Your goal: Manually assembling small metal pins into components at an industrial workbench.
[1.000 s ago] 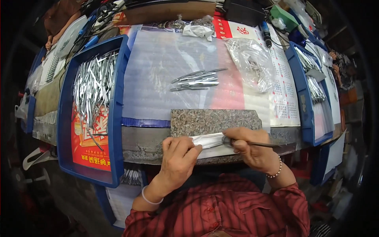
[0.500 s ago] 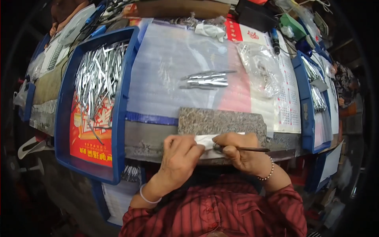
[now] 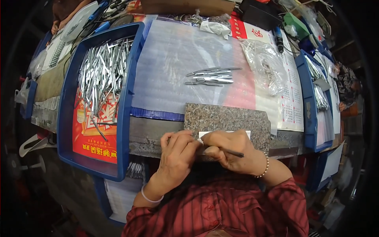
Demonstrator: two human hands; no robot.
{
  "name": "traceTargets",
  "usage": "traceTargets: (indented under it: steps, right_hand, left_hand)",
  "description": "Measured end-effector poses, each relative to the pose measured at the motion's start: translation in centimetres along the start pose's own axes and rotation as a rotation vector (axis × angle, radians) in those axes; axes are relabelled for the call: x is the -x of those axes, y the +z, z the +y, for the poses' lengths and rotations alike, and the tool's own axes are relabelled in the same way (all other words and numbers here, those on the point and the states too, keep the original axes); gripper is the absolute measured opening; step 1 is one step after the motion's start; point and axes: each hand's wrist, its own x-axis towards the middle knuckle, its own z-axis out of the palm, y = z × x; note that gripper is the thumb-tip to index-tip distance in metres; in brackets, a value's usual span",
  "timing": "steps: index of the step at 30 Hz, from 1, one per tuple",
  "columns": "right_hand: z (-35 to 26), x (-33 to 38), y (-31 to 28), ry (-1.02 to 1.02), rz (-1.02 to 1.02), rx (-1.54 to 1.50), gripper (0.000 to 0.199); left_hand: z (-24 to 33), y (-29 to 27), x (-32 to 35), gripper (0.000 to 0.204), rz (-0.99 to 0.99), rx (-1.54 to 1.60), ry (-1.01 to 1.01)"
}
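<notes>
My left hand (image 3: pixel 176 153) is closed, its curled fingertips close to those of my right hand at the near edge of a speckled stone slab (image 3: pixel 225 114). What the left fingers pinch is hidden. My right hand (image 3: pixel 233 152) is wrapped round a slim dark rod (image 3: pixel 235 153), whose end sticks out to the right past the thumb. Behind the right fingers, a flat white piece (image 3: pixel 241 133) lies on the slab, partly covered by the hand. Beyond the slab, several slim silvery metal pieces (image 3: pixel 213 76) lie in a loose bunch on a plastic-covered sheet.
At left stands a blue tray (image 3: pixel 125 118) heaped with slim metal pieces (image 3: pixel 103 65). A smaller blue tray (image 3: pixel 310 98) with metal pieces is at right. A clear plastic bag (image 3: pixel 264 71) and a blue-black tool (image 3: pixel 279 41) lie far right. Another person's arm (image 3: pixel 75 15) shows far left.
Both hands have shifted slightly, and the right hand has moved left, closer to the left. The dark rod shows less length and tilts more. More of the slab is visible.
</notes>
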Motion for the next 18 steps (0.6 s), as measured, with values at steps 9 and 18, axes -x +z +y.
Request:
traceTargets:
  steps: [9,18]
  right_hand:
    - [-3.0,0.0,-2.1,-0.082,0.033,0.148,0.022]
    - [-1.5,3.4,-3.8,0.206,0.146,-0.073,0.034]
  left_hand:
    - [0.0,0.1,0.4,0.027,0.036,-0.005,0.031]
    - [0.0,0.5,0.0,0.021,0.063,0.006,0.013]
